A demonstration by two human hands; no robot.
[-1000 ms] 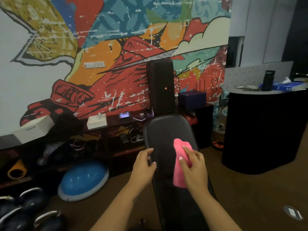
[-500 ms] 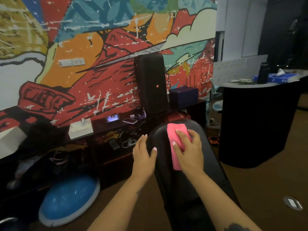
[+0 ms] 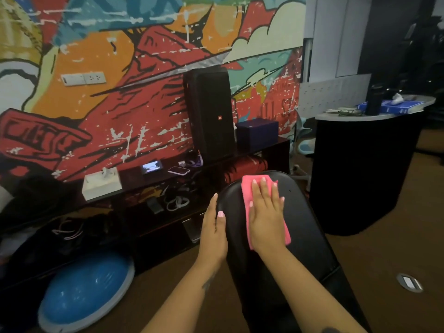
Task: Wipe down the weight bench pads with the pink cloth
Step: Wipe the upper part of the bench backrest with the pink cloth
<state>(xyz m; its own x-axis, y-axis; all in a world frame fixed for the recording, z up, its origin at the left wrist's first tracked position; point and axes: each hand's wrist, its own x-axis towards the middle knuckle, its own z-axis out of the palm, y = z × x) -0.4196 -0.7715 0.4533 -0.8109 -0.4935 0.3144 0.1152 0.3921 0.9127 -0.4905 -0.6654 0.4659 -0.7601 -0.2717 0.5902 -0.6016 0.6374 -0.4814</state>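
The black weight bench pad (image 3: pixel 305 227) runs from the lower middle up to its rounded far end. A folded pink cloth (image 3: pixel 248 186) lies flat on the pad near that far end. My right hand (image 3: pixel 266 212) presses flat on the cloth with fingers spread, covering most of it. My left hand (image 3: pixel 213 231) grips the pad's left edge, with its thumb on top of the pad. A seam crosses the pad lower down, where a second pad (image 3: pixel 295 306) begins, partly hidden by my forearms.
A dark low shelf (image 3: pixel 276 143) stands just beyond the bench with a tall black speaker (image 3: pixel 211 114), a blue box, a phone and a white tissue box (image 3: pixel 101 183). A blue balance dome (image 3: pixel 86 289) sits on the floor at left. A black round counter (image 3: pixel 360 176) stands at right.
My right hand has pushed the pink cloth up the pad to its far end and flattened onto it. My left hand slid up along the left edge. The view moved closer.
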